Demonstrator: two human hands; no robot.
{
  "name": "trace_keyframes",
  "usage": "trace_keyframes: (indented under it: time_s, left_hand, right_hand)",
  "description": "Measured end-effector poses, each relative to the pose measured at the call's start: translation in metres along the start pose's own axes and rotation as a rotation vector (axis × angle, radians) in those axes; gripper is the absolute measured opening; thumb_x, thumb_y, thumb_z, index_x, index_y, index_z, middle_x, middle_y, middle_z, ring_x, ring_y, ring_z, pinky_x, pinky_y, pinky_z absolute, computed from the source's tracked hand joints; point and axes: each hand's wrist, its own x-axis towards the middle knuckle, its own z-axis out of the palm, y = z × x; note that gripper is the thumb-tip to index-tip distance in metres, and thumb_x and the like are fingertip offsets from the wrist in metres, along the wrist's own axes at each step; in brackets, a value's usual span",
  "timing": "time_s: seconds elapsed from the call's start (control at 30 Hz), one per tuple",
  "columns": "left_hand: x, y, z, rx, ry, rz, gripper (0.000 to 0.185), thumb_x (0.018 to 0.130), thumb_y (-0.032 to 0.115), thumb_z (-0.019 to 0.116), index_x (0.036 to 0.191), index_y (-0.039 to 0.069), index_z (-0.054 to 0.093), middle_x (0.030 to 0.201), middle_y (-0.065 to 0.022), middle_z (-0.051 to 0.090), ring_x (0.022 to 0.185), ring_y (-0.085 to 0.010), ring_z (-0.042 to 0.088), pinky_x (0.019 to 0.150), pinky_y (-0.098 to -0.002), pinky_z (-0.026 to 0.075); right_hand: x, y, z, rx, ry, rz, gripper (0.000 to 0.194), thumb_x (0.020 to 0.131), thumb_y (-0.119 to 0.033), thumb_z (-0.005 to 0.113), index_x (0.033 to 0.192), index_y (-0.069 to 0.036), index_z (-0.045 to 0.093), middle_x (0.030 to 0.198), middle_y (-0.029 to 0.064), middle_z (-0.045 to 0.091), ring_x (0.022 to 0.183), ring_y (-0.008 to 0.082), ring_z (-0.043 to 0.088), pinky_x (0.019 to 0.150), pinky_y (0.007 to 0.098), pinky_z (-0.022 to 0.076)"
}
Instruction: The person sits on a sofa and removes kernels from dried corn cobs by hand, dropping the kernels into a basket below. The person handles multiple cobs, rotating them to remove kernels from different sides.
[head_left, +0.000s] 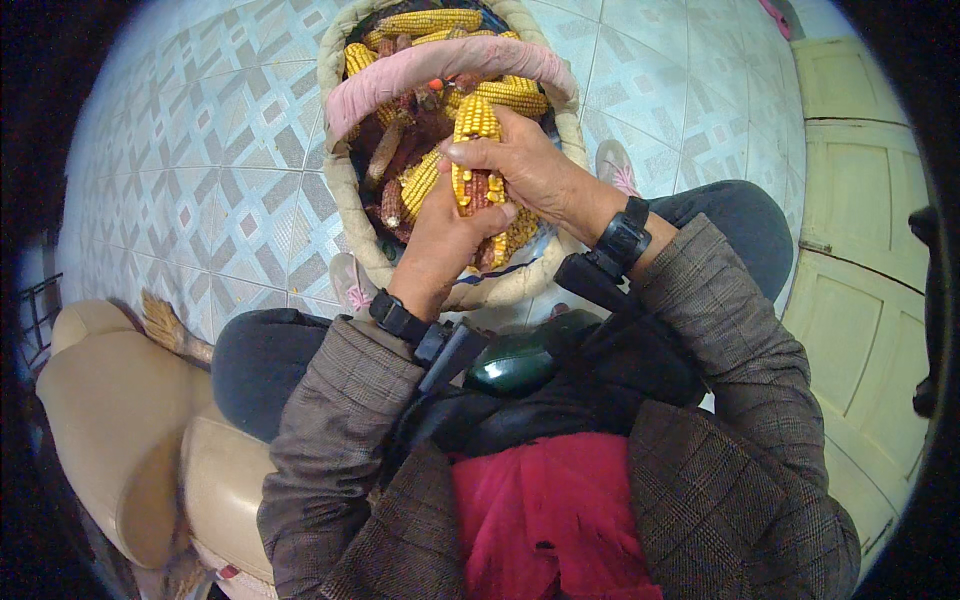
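Note:
Both hands grip one partly shelled ear of corn (474, 120) above the basket. My right hand (536, 161) wraps its upper half, thumb lying across the kernels. My left hand (442, 240) holds the lower half, its thumb beside a bare reddish stretch of cob. Yellow kernels still cover the ear's tip and run along its edges. Below, a padded basket (341, 202) holds whole yellow ears (427, 21), bare reddish cobs (391, 202) and loose kernels (521, 232). Its pink cloth-wrapped handle (450, 66) arches over the contents, beyond my hands.
Patterned floor tiles (247, 165) surround the basket. At left stand a tan padded seat (127, 420) and a straw broom (165, 322). Pale yellow cabinet doors (862, 202) line the right side. My shoes (616, 163) flank the basket. A dark green rounded object (517, 364) rests at my lap.

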Motion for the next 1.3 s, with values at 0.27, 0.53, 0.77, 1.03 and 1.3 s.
trace_keyframes:
  time_s: [0.27,0.53,0.77,1.03,1.3]
  left_hand:
    - [0.003,0.003,0.003,-0.02,0.05,0.05,0.059,0.083,0.008,0.073,0.134,-0.001,0.044,0.111,-0.0079,0.062,0.099,-0.0177,0.063,0.088,-0.031,0.051]
    - [0.006,0.005,0.002,0.218,0.081,-0.013,0.047,0.083,0.006,0.071,0.125,-0.002,0.052,0.107,-0.0089,0.063,0.098,-0.017,0.063,0.086,-0.0297,0.052]
    - [0.006,0.009,-0.001,0.0,0.04,-0.15,0.048,0.081,0.009,0.074,0.122,-0.003,0.052,0.104,-0.0101,0.064,0.094,-0.0183,0.064,0.083,-0.0315,0.052]
    - [0.007,0.001,0.004,0.252,0.138,0.057,0.05,0.08,0.009,0.075,0.123,-0.002,0.051,0.103,-0.0089,0.064,0.092,-0.0178,0.064,0.082,-0.0325,0.052]
    - [0.008,0.013,0.0,0.036,0.059,-0.033,0.051,0.08,0.002,0.074,0.125,-0.002,0.051,0.103,-0.0058,0.063,0.09,-0.0142,0.062,0.081,-0.0293,0.051]
  right_hand:
    - [0.008,0.003,-0.007,-0.131,-0.017,-0.029,0.038,0.092,-0.021,0.068,0.118,0.002,0.054,0.101,0.0065,0.065,0.091,0.0138,0.063,0.081,0.0308,0.0529]
    - [0.002,0.013,-0.012,-0.403,0.051,-0.129,0.047,0.091,-0.029,0.066,0.117,0.007,0.049,0.107,0.0169,0.063,0.098,0.0239,0.062,0.09,0.0368,0.0498]
    - [0.007,0.018,-0.021,-0.567,0.025,-0.101,0.049,0.093,-0.033,0.062,0.117,0.008,0.049,0.107,0.0214,0.061,0.101,0.0268,0.061,0.091,0.0407,0.0485]
    - [0.003,0.009,-0.017,-0.233,0.027,-0.048,0.039,0.094,-0.027,0.062,0.114,0.005,0.054,0.101,0.0144,0.063,0.095,0.0207,0.062,0.086,0.0355,0.0498]
    - [0.009,0.014,-0.029,-0.422,0.02,0.007,0.039,0.096,-0.033,0.059,0.109,0.004,0.059,0.1,0.0121,0.064,0.093,0.0182,0.061,0.084,0.0345,0.0495]
